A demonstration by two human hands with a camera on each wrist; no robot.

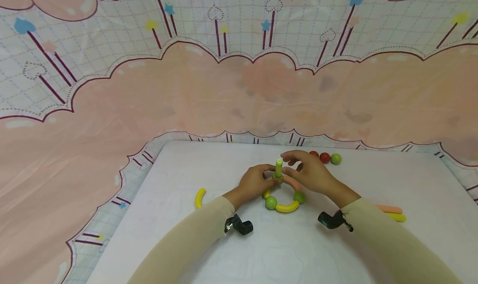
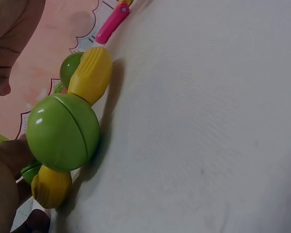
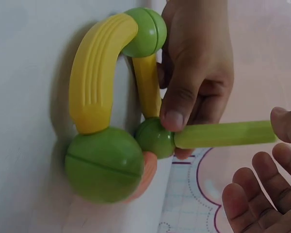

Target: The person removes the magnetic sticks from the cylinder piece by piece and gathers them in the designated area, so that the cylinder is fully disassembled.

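A ring of toy rods and balls lies on the white table, made of a yellow curved rod, an orange curved rod, another yellow rod and green balls. At its far side, my left hand pinches a green ball between thumb and fingers. From that ball a straight light-green rod stands upright. Beside the rod's upper end is my right hand, its fingers loosely bent and not wrapped round it. Whether the right thumb touches the rod's tip, I cannot tell.
Red balls and a loose green ball sit behind my right hand. A yellow curved rod lies to the left. Partly behind the right sleeve are an orange rod and a yellow-green rod. Printed cloth hangs behind the table.
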